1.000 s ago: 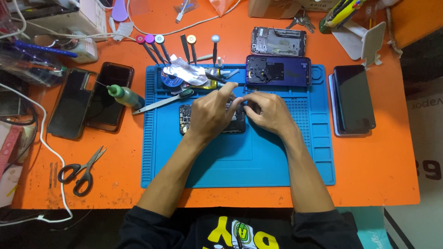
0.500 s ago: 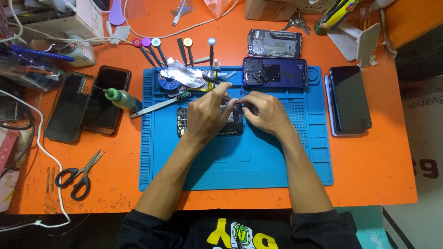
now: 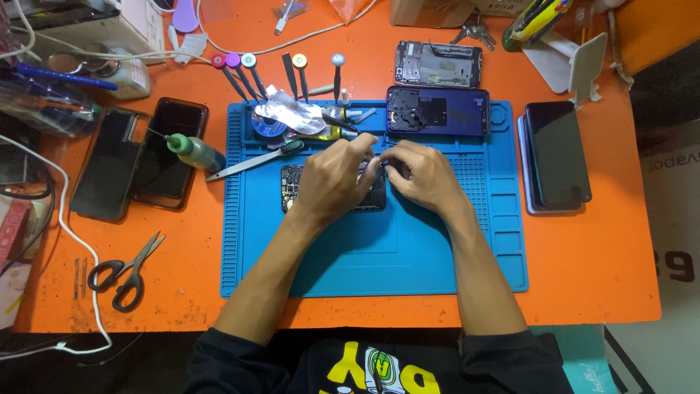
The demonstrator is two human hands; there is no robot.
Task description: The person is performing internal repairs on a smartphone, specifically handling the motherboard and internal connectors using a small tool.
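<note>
My left hand (image 3: 334,177) rests on an opened phone body (image 3: 293,187) that lies on the blue work mat (image 3: 379,248). Only the phone's left end with its circuit parts shows; the hands cover the rest. My right hand (image 3: 418,174) meets the left over the phone's right end, fingertips pinched together. Whether a small tool or part sits between the fingers is hidden. A dark blue phone back cover (image 3: 437,111) lies at the mat's top edge, just beyond my hands.
A brush (image 3: 255,160), a green-capped bottle (image 3: 191,150), foil and tweezers lie left of the hands. Screwdrivers (image 3: 244,73) stand behind. Two dark phones (image 3: 138,160) lie left, scissors (image 3: 124,271) front left, stacked phones (image 3: 558,155) right, another open phone frame (image 3: 437,64) behind.
Both hands stay on the phone body, with only slight finger shifts. The view has tilted a little.
</note>
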